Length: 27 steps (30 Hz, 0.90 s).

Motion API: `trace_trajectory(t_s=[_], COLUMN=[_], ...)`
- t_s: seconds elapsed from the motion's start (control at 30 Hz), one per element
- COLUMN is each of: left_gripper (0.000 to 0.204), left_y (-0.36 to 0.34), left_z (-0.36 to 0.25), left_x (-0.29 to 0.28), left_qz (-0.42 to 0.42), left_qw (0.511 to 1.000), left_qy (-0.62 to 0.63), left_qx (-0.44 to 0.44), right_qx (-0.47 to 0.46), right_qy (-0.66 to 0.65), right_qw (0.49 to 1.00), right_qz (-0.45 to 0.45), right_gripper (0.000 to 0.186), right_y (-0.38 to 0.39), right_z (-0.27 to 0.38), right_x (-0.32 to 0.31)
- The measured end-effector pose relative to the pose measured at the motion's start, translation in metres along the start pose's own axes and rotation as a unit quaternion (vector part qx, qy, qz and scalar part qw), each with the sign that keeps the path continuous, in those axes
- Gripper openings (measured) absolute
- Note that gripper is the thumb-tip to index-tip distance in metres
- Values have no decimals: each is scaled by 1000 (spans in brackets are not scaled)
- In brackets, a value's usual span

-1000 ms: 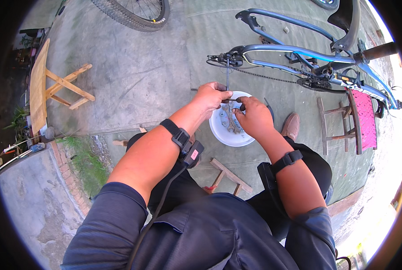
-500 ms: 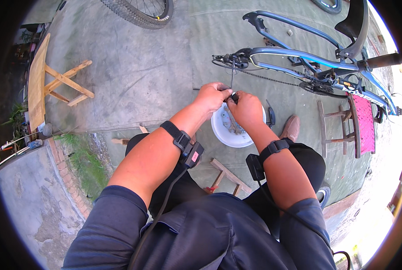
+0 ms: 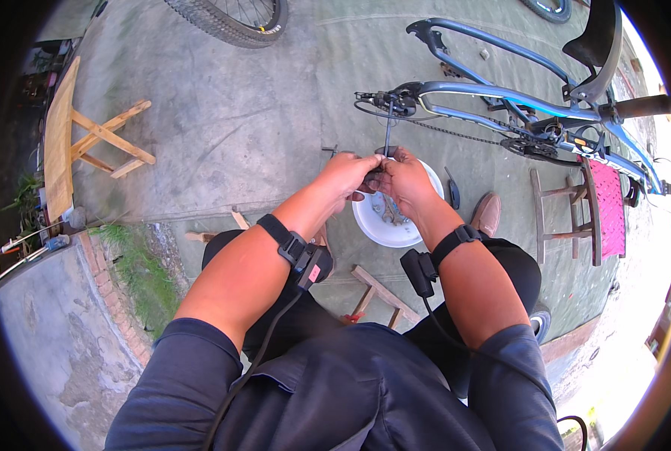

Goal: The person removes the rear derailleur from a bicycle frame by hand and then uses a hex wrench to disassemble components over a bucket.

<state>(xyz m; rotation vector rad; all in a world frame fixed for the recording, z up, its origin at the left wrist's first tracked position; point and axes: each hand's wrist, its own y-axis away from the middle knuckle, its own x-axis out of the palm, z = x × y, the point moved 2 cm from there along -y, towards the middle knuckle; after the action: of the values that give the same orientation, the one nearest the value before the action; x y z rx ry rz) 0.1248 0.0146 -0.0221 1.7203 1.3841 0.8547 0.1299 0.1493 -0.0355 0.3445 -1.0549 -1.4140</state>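
My left hand (image 3: 347, 174) and my right hand (image 3: 409, 183) meet with fingertips closed around a small dark part, too hidden to identify. Both are over a white plastic basin (image 3: 377, 237) holding several metal wrenches and small pieces (image 3: 392, 213). A thin metal rod (image 3: 389, 129) reaches from my fingers toward the rear derailleur (image 3: 400, 102) of a blue bicycle frame (image 3: 501, 96), though its lower end is hidden. A black tool (image 3: 453, 192) lies right of the basin.
A wooden folding stool (image 3: 102, 131) stands left, a pink-seated stool (image 3: 604, 210) right under the frame. A loose wheel (image 3: 253, 30) lies at the top. Low wooden pieces (image 3: 377, 286) are between my legs, near my brown shoe (image 3: 486, 214); grass (image 3: 140, 270) borders the lower left.
My right hand has shifted left and up against my left hand, so the fingers of both now crowd together around the dark part.
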Motion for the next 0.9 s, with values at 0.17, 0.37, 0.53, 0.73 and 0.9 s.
trace_trajectory(t_s=[0.17, 0.37, 0.53, 0.73, 0.9], left_gripper=[36, 43, 41, 29, 20], left_y=[7, 8, 6, 7, -2], left_z=[4, 14, 22, 27, 30], left_x=[-5, -2, 0, 21, 21], left_qz=[39, 198, 257, 223, 154], left_qw=[995, 948, 905, 899, 936], left_qy=[85, 245, 337, 376, 313], left_qx=[-40, -55, -38, 11, 42], right_qx=[-9, 29, 42, 71, 66], right_qy=[151, 72, 26, 45, 53], right_qw=[986, 996, 998, 997, 996], right_qz=[-64, -32, -39, -4, -12], right_gripper=[18, 19, 17, 17, 18], right_y=[-3, -6, -4, -9, -7], right_z=[8, 10, 13, 14, 18], right_x=[-3, -5, 0, -11, -1])
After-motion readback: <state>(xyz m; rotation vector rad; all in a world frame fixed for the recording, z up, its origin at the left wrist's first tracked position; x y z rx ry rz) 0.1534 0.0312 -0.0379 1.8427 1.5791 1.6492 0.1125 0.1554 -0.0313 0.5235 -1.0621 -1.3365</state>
